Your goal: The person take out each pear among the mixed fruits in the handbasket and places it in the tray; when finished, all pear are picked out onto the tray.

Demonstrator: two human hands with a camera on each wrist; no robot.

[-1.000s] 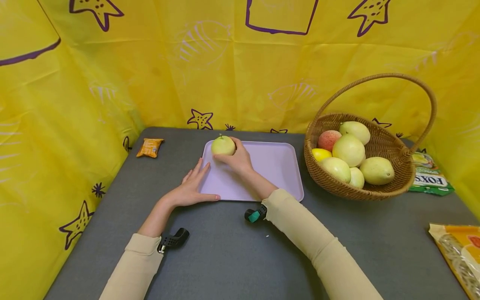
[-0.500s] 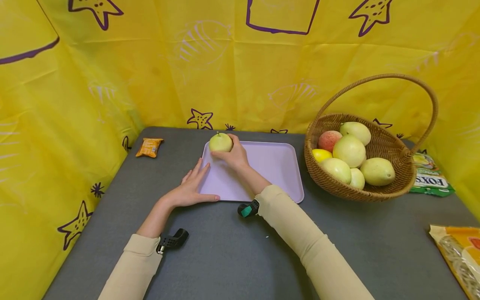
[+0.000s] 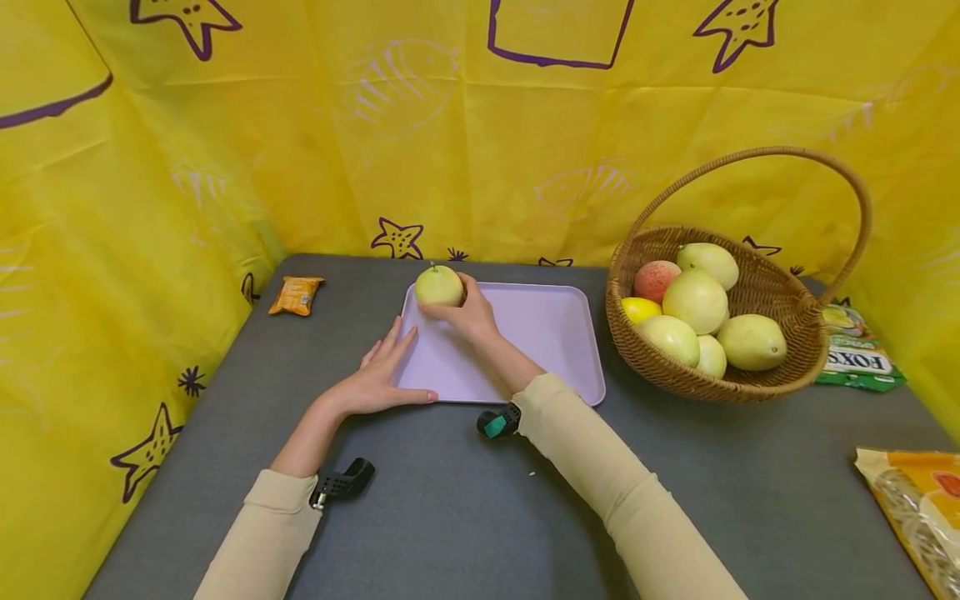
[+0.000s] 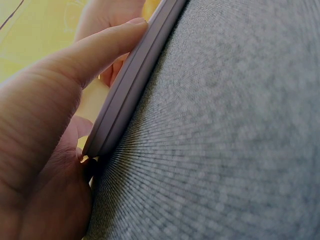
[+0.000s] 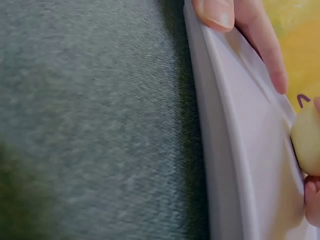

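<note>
In the head view a round, pale green pear (image 3: pixel 438 287) with a short stem is at the far left corner of a lilac tray (image 3: pixel 542 337). My right hand (image 3: pixel 474 317) holds it from the right side, thumb in front and fingers behind. The right wrist view catches part of the pear (image 5: pixel 306 140) close over the tray floor. My left hand (image 3: pixel 375 379) lies spread at the tray's near left corner, its straight fingers along the left edge. Seen from the left wrist, the thumb rests on the near rim of the tray (image 4: pixel 131 82).
A wicker basket (image 3: pixel 772 390) of several fruits, with a tall handle, stands right of the tray. Behind it lies a green packet (image 3: pixel 858 358). An orange wrapped snack (image 3: pixel 297 296) is at the back left, and a larger food bag (image 3: pixel 918 508) at the right edge.
Over the first half second my right hand shifts slightly left and away with the pear, toward the tray's far left corner. It then barely moves. My left hand stays put.
</note>
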